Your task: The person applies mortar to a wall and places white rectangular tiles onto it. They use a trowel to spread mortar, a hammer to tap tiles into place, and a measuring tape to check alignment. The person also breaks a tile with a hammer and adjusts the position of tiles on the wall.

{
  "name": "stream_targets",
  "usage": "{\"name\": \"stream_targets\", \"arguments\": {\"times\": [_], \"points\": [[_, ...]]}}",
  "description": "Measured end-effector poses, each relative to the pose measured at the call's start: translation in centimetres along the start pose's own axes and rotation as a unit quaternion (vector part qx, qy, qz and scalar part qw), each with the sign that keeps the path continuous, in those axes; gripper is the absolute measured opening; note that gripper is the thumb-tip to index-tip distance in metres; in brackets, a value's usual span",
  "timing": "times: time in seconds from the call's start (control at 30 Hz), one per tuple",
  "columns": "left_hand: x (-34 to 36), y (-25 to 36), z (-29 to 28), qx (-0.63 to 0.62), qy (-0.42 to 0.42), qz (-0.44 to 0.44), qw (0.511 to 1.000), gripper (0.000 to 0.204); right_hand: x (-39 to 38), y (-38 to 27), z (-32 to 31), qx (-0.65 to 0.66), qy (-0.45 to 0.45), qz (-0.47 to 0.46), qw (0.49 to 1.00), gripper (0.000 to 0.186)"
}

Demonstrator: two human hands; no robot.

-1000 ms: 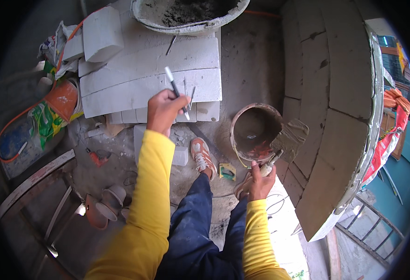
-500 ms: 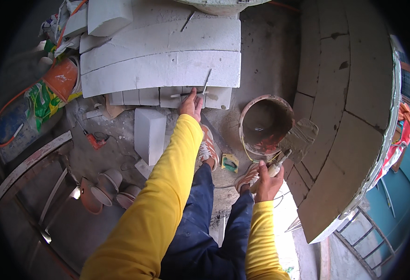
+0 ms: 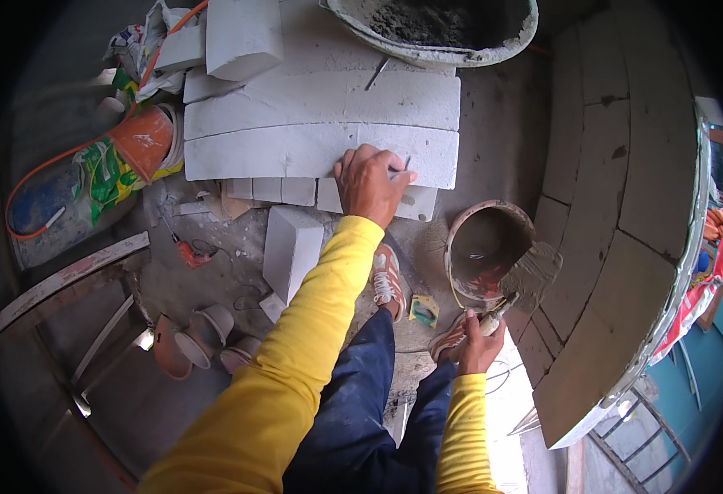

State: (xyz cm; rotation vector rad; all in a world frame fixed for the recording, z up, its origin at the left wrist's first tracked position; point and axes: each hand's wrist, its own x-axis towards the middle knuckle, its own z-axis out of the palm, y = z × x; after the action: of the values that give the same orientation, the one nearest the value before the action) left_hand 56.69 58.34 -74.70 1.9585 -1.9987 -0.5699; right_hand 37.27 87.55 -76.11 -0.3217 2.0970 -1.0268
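Observation:
My left hand (image 3: 369, 183) is closed at the near edge of a stack of white blocks (image 3: 295, 148). Between its thumb and fingers shows a thin dark stick (image 3: 405, 165), mostly covered by the hand. My right hand (image 3: 481, 346) is wrapped round the handle of a trowel (image 3: 534, 267), whose broad flat blade is coated with grey mortar. That blade lies beside the rim of a round bucket (image 3: 452, 247) with wet grey mix inside. Another thin rod (image 3: 377, 74) lies on the blocks farther back.
A large tub of dark mortar (image 3: 493, 56) stands behind the blocks. A curved block wall (image 3: 600, 214) rises on the right. On the floor are a handsaw (image 3: 424, 311), an orange power tool (image 3: 192, 253) and a loose white block (image 3: 291, 247). An orange bucket (image 3: 143, 144) lies at left.
My left hand has gone from reaching with fingers extended to closing at the block edge around a thin stick. The view has shifted, showing more of the mortar tub. The trowel stays in my right hand.

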Motion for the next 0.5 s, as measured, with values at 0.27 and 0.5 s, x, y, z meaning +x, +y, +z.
{"name": "stream_targets", "arguments": {"times": [0.27,0.5], "points": [[7.0,-2.8,0.2,-0.065,0.127,-0.006,0.990,0.010,-0.3,-2.3,-0.3,0.023,-0.007,0.016,1.000,0.030],[14.7,-3.5,0.2,-0.048,0.017,-0.039,0.998,0.024,-0.2,-2.5,-0.4,0.042,-0.003,0.018,0.999,0.029]]}}
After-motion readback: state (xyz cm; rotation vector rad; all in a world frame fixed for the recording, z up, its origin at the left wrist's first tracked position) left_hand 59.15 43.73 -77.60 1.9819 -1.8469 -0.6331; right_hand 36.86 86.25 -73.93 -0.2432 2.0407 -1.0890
